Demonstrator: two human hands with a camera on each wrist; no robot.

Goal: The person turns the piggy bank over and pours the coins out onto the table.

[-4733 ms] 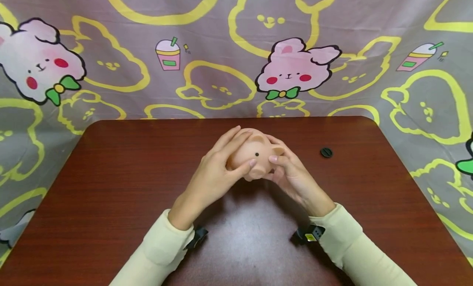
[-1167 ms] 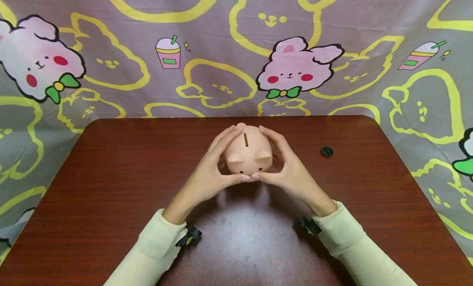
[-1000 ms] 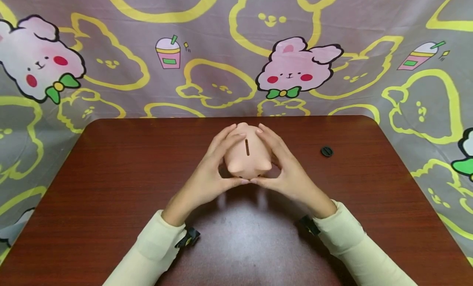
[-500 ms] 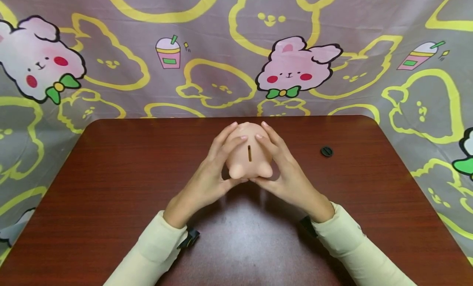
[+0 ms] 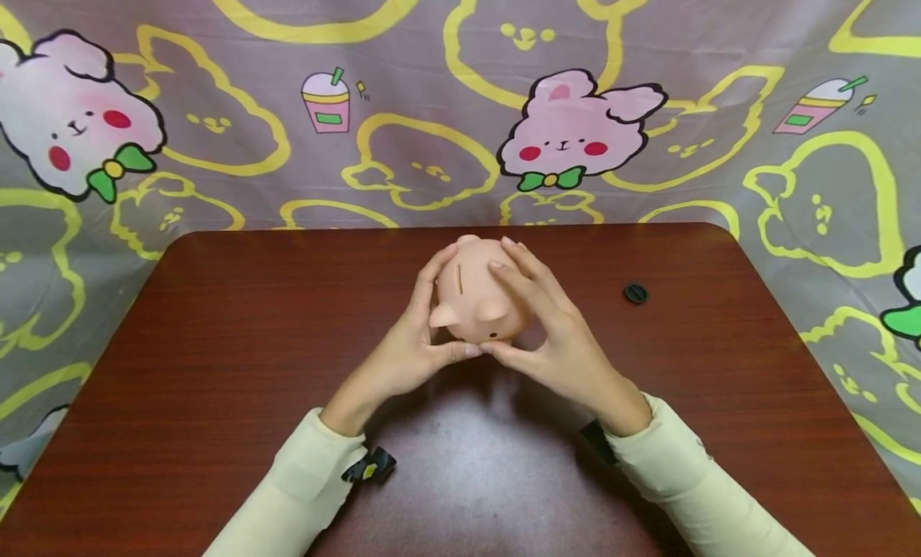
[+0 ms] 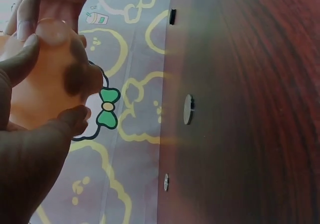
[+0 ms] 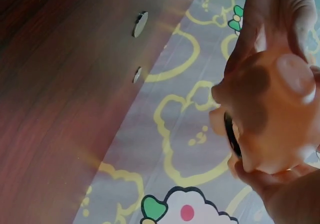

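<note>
Piggy bank point(image 5: 484, 281) held above tabletop point(image 5: 237, 341), fingers of my left hand point(image 5: 403, 341) and right hand point(image 5: 568, 337) gripping either side. Long axis toward me, face end at thumbs point(image 5: 455, 351); coin slot point(image 5: 460, 279) up, rolled leftward.

A dark red-brown, wood-grained table point(image 5: 201, 365) with rounded far corners is being shown, and a pale glare is being thrown back by its near middle. A black cap point(image 5: 635, 293) is being borne flat on its right part, toward the far edge. In both wrist views a silvery disc point(image 6: 188, 108) and a smaller-looking disc point(image 6: 166, 182) are being carried on the wood, a gap being left between them, the smaller-looking being seen closer to the far edge.
</note>
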